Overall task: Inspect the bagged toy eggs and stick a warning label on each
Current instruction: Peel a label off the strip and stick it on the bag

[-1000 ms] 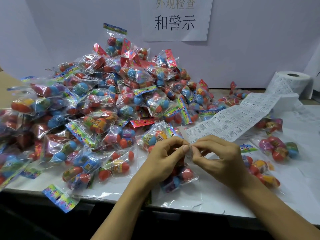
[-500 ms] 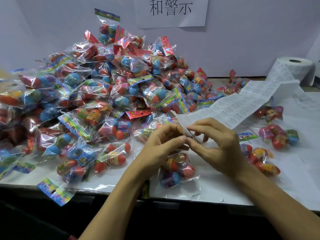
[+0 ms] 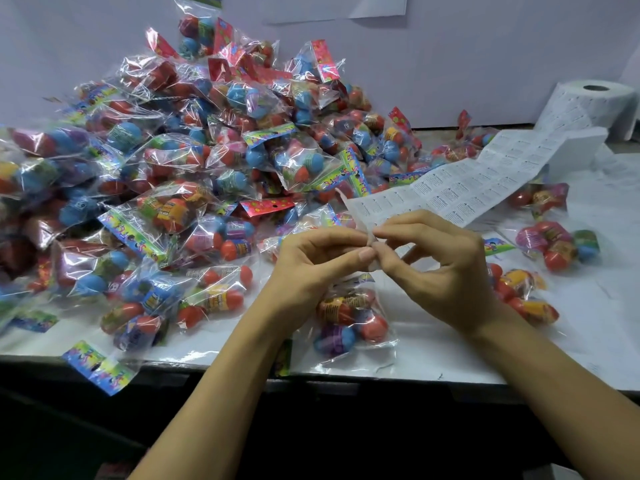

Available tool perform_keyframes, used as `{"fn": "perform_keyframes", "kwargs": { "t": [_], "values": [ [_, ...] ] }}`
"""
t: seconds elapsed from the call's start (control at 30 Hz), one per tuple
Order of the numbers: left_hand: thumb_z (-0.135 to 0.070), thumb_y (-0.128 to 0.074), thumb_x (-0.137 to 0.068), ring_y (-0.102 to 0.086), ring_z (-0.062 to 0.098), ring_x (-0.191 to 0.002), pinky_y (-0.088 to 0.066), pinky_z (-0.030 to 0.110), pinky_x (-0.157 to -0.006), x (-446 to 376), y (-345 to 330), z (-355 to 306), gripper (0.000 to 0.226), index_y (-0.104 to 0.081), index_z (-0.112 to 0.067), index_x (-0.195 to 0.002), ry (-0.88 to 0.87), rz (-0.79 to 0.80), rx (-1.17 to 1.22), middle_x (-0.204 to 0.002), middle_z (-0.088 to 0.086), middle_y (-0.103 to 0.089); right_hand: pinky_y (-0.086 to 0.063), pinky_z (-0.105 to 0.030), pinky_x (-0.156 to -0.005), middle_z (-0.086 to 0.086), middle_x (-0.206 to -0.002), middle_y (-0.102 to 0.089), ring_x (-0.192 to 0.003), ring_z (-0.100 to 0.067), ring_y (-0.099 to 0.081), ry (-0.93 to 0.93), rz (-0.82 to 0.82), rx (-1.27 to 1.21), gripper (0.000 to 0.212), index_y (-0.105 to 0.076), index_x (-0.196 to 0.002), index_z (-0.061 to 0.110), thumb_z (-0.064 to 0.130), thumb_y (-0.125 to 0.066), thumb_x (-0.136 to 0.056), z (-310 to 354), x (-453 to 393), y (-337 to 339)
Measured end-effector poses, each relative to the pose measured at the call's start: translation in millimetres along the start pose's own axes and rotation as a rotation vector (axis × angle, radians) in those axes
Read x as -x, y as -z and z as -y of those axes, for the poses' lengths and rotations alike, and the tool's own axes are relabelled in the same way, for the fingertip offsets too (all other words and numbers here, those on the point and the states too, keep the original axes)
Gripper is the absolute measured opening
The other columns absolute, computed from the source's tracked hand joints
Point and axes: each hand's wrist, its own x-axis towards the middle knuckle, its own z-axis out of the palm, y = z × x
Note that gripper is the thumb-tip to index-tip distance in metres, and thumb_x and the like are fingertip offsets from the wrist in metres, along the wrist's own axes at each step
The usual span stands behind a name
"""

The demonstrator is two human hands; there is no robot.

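Backdrop: pale wall [image 3: 485,57] behind a white table [image 3: 433,362], with the lower edge of a paper sheet [image 3: 346,8] stuck up top.
Landmark: label strip [image 3: 460,192] — a long white ribbon of printed warning labels running across the table from the label roll [image 3: 595,102] at the far right down to the hands.
Left hand [image 3: 311,268]: fingers curled, thumb and forefinger pinching the near end of the label strip.
Right hand [image 3: 440,268]: curled too, pinching the same end of the strip from the other side; the fingertips of both hands meet there.
Bag under the hands [image 3: 349,320]: one clear bag of toy eggs lying flat on the table just below the strip's near end, red, yellow, purple and blue eggs inside — neither hand is touching it.
Pile [image 3: 194,161]: a big heap of bagged eggs to the left of the strip, banked up against the wall.
Loose bags [image 3: 557,242]: a few separate bags on the right, lying beneath and just past the strip, well apart from the pile.
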Motion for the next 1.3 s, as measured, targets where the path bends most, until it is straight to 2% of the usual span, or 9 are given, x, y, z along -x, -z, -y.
{"fn": "perform_keyframes", "kwargs": {
  "t": [0.1, 0.27, 0.43, 0.67, 0.8, 0.9, 1.17, 1.3],
  "values": [
    [-0.006, -0.079, -0.081, -0.073, 0.015, -0.086, -0.057, 0.023, -0.079, -0.2, -1.1, -0.1, 0.015, -0.082, -0.016, -0.092, -0.031, 0.005, -0.04, -0.091, 0.004, -0.078, -0.057, -0.023, -0.057, -0.002, -0.094, -0.071, -0.079, -0.008, -0.069, -0.034, 0.012, -0.035, 0.01, -0.077, -0.098, 0.006, 0.005, -0.071, -0.089, -0.3, -0.5, 0.4],
    [-0.001, -0.07, -0.085, -0.07, 0.013, -0.085, -0.055, 0.023, -0.077, -0.1, -2.1, -2.0, 0.021, -0.081, -0.018, -0.09, -0.08, 0.009, -0.126, -0.089, 0.0, -0.076, -0.057, -0.027, -0.055, -0.002, -0.093, -0.071, -0.077, -0.009, -0.069, -0.083, 0.06, -0.073, 0.012, -0.077, -0.097, 0.003, 0.004, -0.073, -0.086, 0.0, -0.3, 0.2],
    [0.001, -0.064, -0.089, -0.066, 0.009, -0.082, -0.052, 0.02, -0.072, 2.1, -1.3, -2.5, 0.014, -0.072, -0.009, -0.095, -0.095, 0.053, -0.248, -0.088, -0.006, -0.071, -0.058, -0.029, -0.055, -0.007, -0.087, -0.072, -0.074, -0.01, -0.069, -0.078, 0.085, -0.054, 0.011, -0.077, -0.092, 0.0, 0.007, -0.075, -0.085, 1.3, -1.9, 2.4],
    [-0.002, -0.072, -0.082, -0.064, 0.01, -0.084, -0.049, 0.02, -0.074, 1.6, 1.7, -1.2, 0.014, -0.076, -0.01, -0.093, -0.108, 0.025, -0.289, -0.089, -0.01, -0.066, -0.057, -0.029, -0.055, -0.01, -0.084, -0.073, -0.068, -0.02, -0.068, -0.014, 0.129, -0.001, 0.006, -0.078, -0.087, -0.003, -0.005, -0.076, -0.082, 3.6, -2.1, 3.6],
    [-0.004, -0.071, -0.083, -0.062, 0.011, -0.083, -0.048, 0.023, -0.074, 1.5, 1.6, -2.0, 0.013, -0.076, -0.012, -0.091, -0.108, 0.035, -0.324, -0.088, -0.012, -0.065, -0.056, -0.027, -0.055, -0.01, -0.083, -0.074, -0.068, -0.02, -0.068, -0.012, 0.134, -0.011, 0.006, -0.079, -0.085, -0.002, -0.002, -0.074, -0.083, 3.4, -2.4, 3.9],
    [-0.003, -0.07, -0.083, -0.061, 0.008, -0.081, -0.047, 0.02, -0.072, 2.7, 1.0, -3.7, 0.014, -0.075, -0.013, -0.091, -0.095, 0.039, -0.322, -0.087, -0.016, -0.064, -0.056, -0.027, -0.056, -0.009, -0.083, -0.074, -0.068, -0.02, -0.068, 0.002, 0.133, -0.003, 0.007, -0.079, -0.084, -0.001, -0.002, -0.072, -0.083, 2.7, -2.9, 4.2],
    [-0.002, -0.07, -0.082, -0.063, 0.01, -0.082, -0.049, 0.022, -0.075, 4.1, -2.1, -4.3, 0.016, -0.074, -0.013, -0.092, -0.087, 0.024, -0.292, -0.09, -0.011, -0.065, -0.056, -0.024, -0.056, -0.007, -0.081, -0.073, -0.067, -0.015, -0.067, -0.004, 0.097, 0.035, 0.006, -0.078, -0.083, 0.0, -0.002, -0.073, -0.083, 4.8, -2.0, 2.9],
    [0.009, -0.071, -0.085, -0.063, 0.009, -0.074, -0.049, 0.019, -0.068, 3.9, -3.1, -2.8, 0.018, -0.073, -0.009, -0.089, -0.053, 0.002, -0.243, -0.092, -0.005, -0.065, -0.055, -0.021, -0.055, -0.007, -0.078, -0.072, -0.063, -0.013, -0.064, -0.018, 0.065, 0.058, 0.004, -0.078, -0.081, 0.0, -0.001, -0.074, -0.082, 4.6, -2.6, 1.5]
  ]
}}
